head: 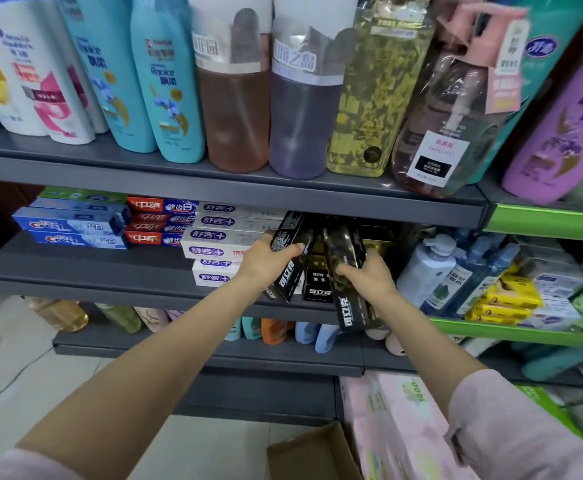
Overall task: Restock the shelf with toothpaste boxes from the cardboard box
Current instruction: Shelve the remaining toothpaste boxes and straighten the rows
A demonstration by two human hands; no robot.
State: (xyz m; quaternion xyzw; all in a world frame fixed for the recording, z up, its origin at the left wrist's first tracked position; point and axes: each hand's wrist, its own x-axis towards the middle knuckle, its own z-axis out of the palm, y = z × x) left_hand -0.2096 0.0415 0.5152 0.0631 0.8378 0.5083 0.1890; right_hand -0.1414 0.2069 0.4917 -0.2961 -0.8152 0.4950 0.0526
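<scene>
Several black toothpaste boxes (317,282) with white lettering stand on end at the front of the grey middle shelf (75,271), fanned apart. My left hand (271,261) grips the leftmost black box (285,268), which tilts left. My right hand (369,275) holds the rightmost black box (350,299), which tilts right and overhangs the shelf edge. A corner of the brown cardboard box (311,452) shows on the floor at the bottom; its inside is hidden.
White toothpaste boxes (214,251), red ones (155,220) and blue ones (72,226) are stacked to the left. Pump bottles (428,268) and yellow packs (508,299) stand to the right. Shampoo bottles (165,81) fill the shelf above. Pink packs (397,424) lie below.
</scene>
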